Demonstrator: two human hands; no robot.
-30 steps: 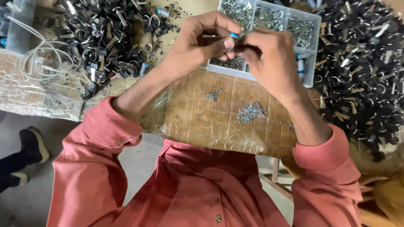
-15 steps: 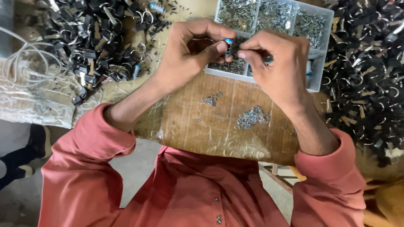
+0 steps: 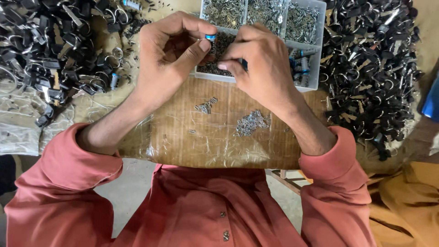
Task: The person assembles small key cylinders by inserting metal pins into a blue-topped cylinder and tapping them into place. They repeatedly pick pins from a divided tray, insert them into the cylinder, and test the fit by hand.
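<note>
We see black clip-and-ring piles far left (image 3: 50,50) and right (image 3: 370,68), two small loose metal heaps (image 3: 252,123) on the plastic-wrapped board (image 3: 183,142), crumpled clear plastic (image 3: 18,123) left

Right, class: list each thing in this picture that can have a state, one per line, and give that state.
left hand: pinching a small blue-tipped part
right hand: fingers curled, meeting the left at that part
compartment box: open, sections filled with small metal pieces
plastic-wrapped board: flat, two small heaps of metal bits loose on it
black key-ring pieces: piled loose on both sides
</note>
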